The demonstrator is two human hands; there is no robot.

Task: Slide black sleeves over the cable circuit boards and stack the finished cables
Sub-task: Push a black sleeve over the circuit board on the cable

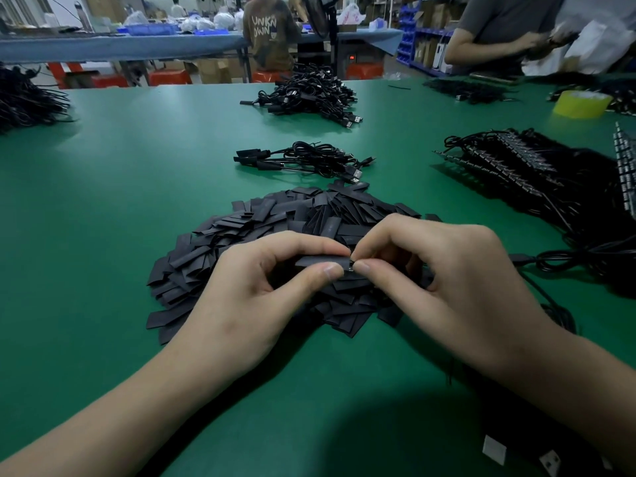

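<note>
While the table (120, 201) carries the sleeve pile (275, 228) centrally, with finished cables (303, 160) at 12 o'clock, left hand (247, 294) pinches one sleeve (316, 261); right hand (457, 280) pinches the board end (350, 267) at its 3 o'clock mouth. Advice: keep board level, mouth open.

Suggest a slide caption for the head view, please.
Left hand pinches a black sleeve; right hand pinches the cable end at its mouth.

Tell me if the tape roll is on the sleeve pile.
No, the tape roll sits far right, well apart from the sleeve pile.
</note>
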